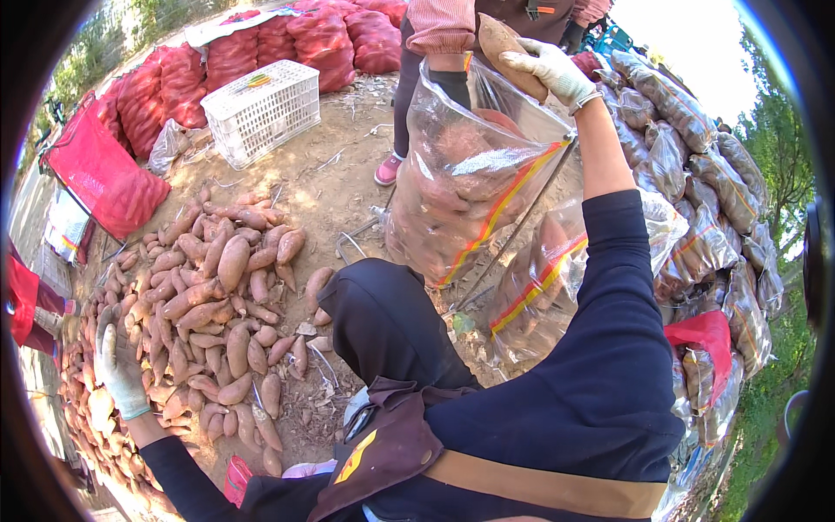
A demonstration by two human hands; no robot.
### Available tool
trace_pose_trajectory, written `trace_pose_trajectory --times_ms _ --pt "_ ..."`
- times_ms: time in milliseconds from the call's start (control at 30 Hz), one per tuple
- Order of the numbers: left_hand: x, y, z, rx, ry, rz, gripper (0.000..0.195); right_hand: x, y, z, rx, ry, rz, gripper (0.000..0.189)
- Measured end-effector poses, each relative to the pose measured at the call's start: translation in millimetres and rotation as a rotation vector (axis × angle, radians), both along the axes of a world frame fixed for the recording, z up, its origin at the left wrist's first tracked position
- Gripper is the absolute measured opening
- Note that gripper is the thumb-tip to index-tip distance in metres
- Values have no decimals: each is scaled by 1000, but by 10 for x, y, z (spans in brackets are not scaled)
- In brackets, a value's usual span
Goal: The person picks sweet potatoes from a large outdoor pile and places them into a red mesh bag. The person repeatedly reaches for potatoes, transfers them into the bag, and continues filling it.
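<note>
My right hand [553,70], in a white knit glove, grips a large sweet potato [509,57] above the mouth of a clear plastic bag [456,189]. That bag has a red and yellow stripe and holds several sweet potatoes. Another person's sleeved arm [443,39] reaches into its top from the far side. My left hand [119,368], gloved too, rests at the left of a heap of sweet potatoes [222,293]; whether it touches one cannot be told. A thin metal frame [515,228] stands beside the open bag.
A second striped plastic bag [554,280] leans near my right arm. Filled clear bags [711,215] are stacked at the right. A white plastic crate [264,114] and full red mesh sacks [231,59] stand at the back. A red mesh sack [104,169] hangs on a frame at the left.
</note>
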State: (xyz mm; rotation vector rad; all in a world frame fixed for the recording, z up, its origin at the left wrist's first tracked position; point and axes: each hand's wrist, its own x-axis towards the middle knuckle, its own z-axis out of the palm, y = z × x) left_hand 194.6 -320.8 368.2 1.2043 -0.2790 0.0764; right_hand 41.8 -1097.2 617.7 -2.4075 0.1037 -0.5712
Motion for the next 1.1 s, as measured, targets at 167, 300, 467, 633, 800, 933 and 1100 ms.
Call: trace_pose_trajectory --times_ms 167,300,467,633,800,933,1100 --pt "-60 151 60 5 34 40 49 45 -35 36 -16 -19 -28 69" --pt "-139 203 149 -24 38 21 50 32 -78 105 105 -91 -74 68" --pt "-148 260 211 -101 33 -6 50 -75 -158 176 347 -192 30 55" --pt "-110 363 142 -97 -17 22 49 -72 -236 74 657 -123 34 43" --pt "-95 428 80 -67 -95 38 47 19 -227 -133 798 -30 63 42" --pt "-110 404 107 -148 -54 69 45 88 -160 -211 692 48 -5 47" --pt "-149 277 194 -94 -84 91 44 269 -87 -201 445 198 -118 47"
